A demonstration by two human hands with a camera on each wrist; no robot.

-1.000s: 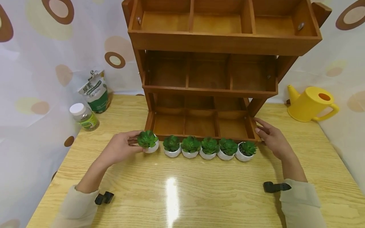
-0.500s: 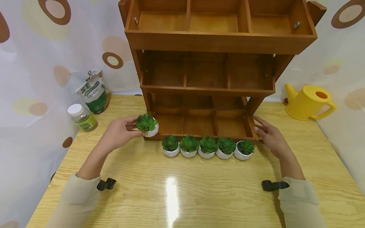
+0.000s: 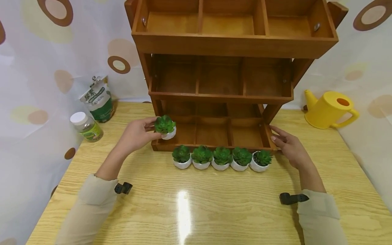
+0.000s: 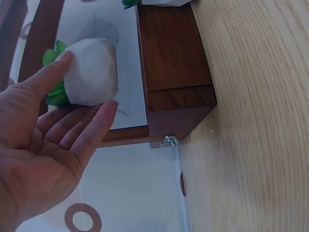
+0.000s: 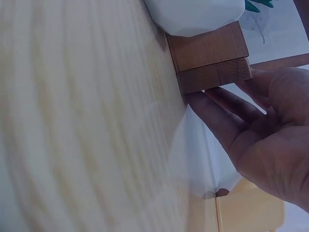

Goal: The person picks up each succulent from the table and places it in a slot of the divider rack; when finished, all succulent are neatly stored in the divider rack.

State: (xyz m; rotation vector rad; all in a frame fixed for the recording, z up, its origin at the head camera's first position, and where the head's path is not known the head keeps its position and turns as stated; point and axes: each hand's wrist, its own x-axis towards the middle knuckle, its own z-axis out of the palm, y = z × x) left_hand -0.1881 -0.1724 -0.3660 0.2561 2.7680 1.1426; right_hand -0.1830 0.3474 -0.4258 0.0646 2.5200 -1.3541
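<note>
My left hand (image 3: 136,135) pinches the white faceted pot (image 4: 91,72) of a green succulent (image 3: 164,124) between thumb and fingers. In the head view this plant overlaps the left compartment of the bottom tier; from the left wrist it shows raised above the tier's front board (image 4: 176,53). My right hand (image 3: 292,149) grips the right end of that bottom tier on the brown wooden plant stand (image 3: 234,47), thumb at the top edge and fingers against its outer side. Several more potted succulents (image 3: 201,158) stand in a row on the table, along the stand's front.
A yellow watering can (image 3: 329,110) stands on the table at the right. To the left are a white-capped jar (image 3: 87,127) and a green-and-white pouch (image 3: 99,102) with a clip. Two more divided tiers rise above the bottom one, against patterned wall covering.
My left hand has lifted the succulent from the table at the row's left end and carried it forward, then right, over the bottom tier. My right hand keeps its hold on the stand.
</note>
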